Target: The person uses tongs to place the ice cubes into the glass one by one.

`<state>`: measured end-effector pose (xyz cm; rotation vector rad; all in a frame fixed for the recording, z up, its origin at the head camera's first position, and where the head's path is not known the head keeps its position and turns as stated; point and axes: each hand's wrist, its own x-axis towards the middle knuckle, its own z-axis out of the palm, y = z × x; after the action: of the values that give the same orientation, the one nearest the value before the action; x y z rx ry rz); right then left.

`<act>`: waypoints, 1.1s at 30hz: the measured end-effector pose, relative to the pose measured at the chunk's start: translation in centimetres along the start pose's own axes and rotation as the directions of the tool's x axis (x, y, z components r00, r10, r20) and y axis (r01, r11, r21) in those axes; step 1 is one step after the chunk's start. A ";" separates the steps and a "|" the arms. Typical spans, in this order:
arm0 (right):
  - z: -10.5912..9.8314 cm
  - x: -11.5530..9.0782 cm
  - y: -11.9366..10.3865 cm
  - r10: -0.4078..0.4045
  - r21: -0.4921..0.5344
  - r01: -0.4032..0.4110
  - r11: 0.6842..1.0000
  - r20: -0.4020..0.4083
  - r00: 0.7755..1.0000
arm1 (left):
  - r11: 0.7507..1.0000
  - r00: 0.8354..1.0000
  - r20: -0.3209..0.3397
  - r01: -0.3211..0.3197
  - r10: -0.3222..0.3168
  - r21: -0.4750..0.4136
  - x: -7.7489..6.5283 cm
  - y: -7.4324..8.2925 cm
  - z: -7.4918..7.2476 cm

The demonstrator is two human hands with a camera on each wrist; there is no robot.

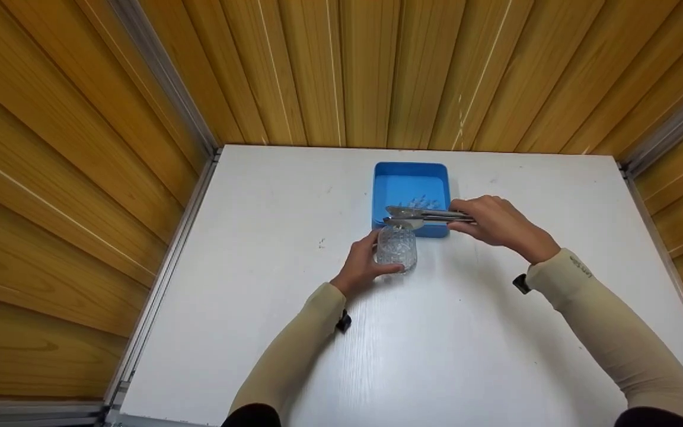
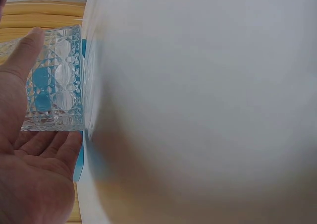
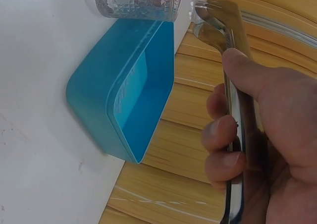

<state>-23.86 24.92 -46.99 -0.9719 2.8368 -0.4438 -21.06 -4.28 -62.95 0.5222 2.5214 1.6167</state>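
The person seems to be at the step of bringing one clear lump (image 3: 194, 12) over to the patterned glass (image 1: 396, 249) with metal tongs (image 1: 445, 216). The right grip (image 1: 495, 222), a bare hand, is holding the tongs with its thumb on one side and its curled fingers on the other, so it is closing most of the way around them. The tong tips are standing a little apart, and the lump is sitting at their very end. The left grip (image 1: 360, 267) is wrapping around the side of the glass, thumb in front and fingers behind, opening only as wide as the glass. The glass is standing on the white table (image 1: 282, 249), just in front of the blue box (image 1: 407, 182), and the tong tips are hanging right by its top. I am guessing that the next move is calling for the tips to be right above the hole, and then for a soft letting go, with the left grip keeping the glass from tipping. If the tips are sitting too far to one side, the lump may be hitting the rim and bouncing off. The glass is looking see-through and shiny, with little bumps and big round dots all over, and the blue is showing through it. More small clear bits (image 1: 421, 203) are lying inside the box, near its right side.
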 end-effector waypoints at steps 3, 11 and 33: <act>0.1 -0.1 -0.1 -0.004 0.001 0.004 1.000 0.008 1.000 | 1.000 1.000 0.000 -0.005 0.005 -0.015 0.0 -0.1 0.0; 0.3 -0.1 -0.4 -0.012 -0.014 0.012 1.000 0.003 1.000 | 1.000 1.000 -0.005 -0.024 0.024 -0.001 0.1 0.1 -0.1; 0.7 -0.3 -0.4 0.015 -0.009 -0.015 1.000 0.024 1.000 | 1.000 1.000 0.005 0.017 -0.017 0.000 -0.2 0.0 -0.1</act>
<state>-23.27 24.62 -47.52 -0.9500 2.8246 -0.4157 -20.91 -4.37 -62.90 0.5022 2.5154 1.6080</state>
